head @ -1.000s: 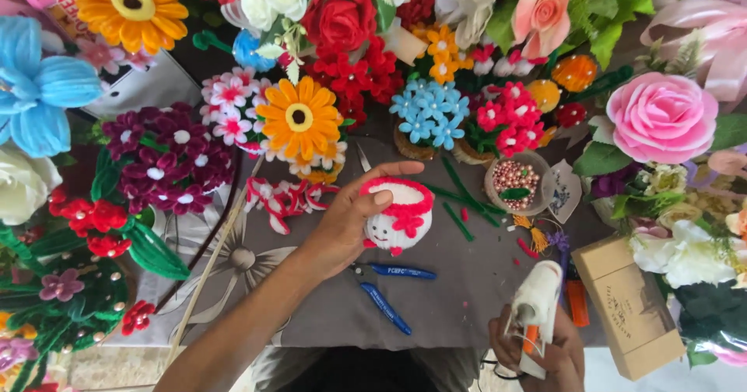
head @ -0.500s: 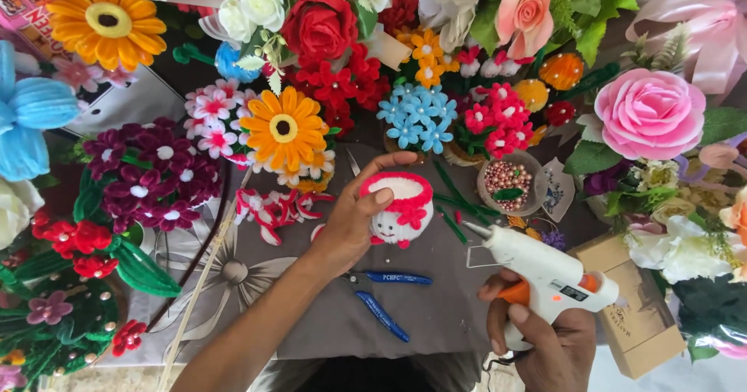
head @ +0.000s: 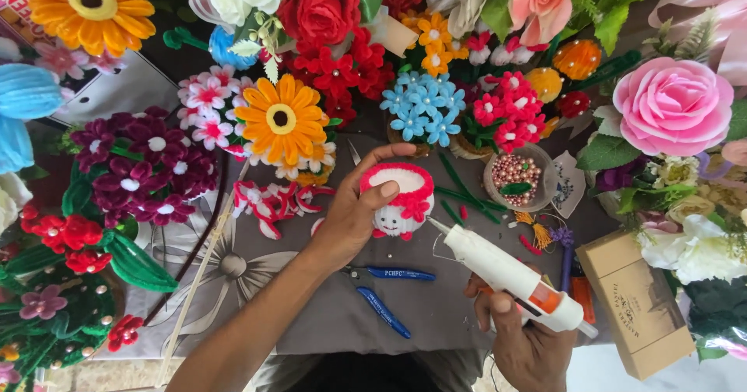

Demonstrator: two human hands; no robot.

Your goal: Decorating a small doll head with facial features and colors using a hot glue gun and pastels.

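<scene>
Nearest the viewer, the right hand [head: 529,337] is closed around the grip of a white glue gun [head: 510,274], its nozzle pointing up-left, tip just beside a small fuzzy cup [head: 398,199]. The left hand [head: 354,215] clasps that cup from its left, thumb over the rim (red trim, white body, soft and round). Below the cup lie blue-handled pliers [head: 387,292] on grey cloth [head: 311,314]. To the cup's right, a clear bowl of pearly beads [head: 517,176]; beyond it, blue flowers [head: 422,106].

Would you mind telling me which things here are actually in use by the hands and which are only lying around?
In use:
- left hand holding the red-and-white fuzzy pot
- right hand holding the white glue gun, nozzle close to the pot

Lying about:
- blue-handled pliers
- bowl of beads
- cardboard box
- orange daisy
- pink rose
</scene>
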